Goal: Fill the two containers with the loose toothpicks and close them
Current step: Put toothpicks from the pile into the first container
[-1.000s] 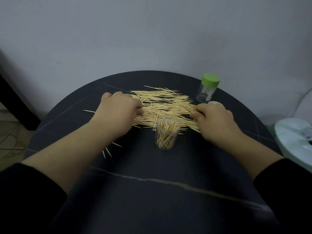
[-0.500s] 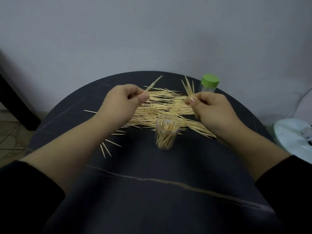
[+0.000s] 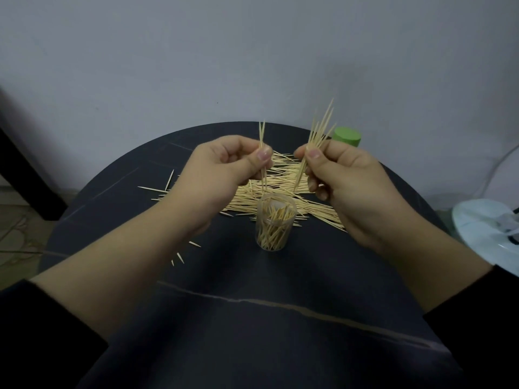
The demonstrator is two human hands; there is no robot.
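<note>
An open clear container (image 3: 274,224), partly filled with toothpicks, stands upright in the middle of the round dark table (image 3: 252,318). Behind it lies a wide pile of loose toothpicks (image 3: 283,189). My left hand (image 3: 222,171) pinches a couple of toothpicks (image 3: 262,136) upright, their lower tips just above the container's mouth. My right hand (image 3: 345,178) pinches a small bundle of several toothpicks (image 3: 320,127), tilted, beside the left hand. A second container with a green lid (image 3: 347,137) stands at the back right, mostly hidden behind my right hand.
A few stray toothpicks (image 3: 179,258) lie left of the container, others (image 3: 163,188) near the table's left rim. A white round object (image 3: 488,234) sits off the table's right edge. A grey wall rises behind the table; a dark furniture leg (image 3: 25,175) stands at left.
Both hands lifted from the pile, each pinching toothpicks, and came together above the open container. The toothpicks now stand upright.
</note>
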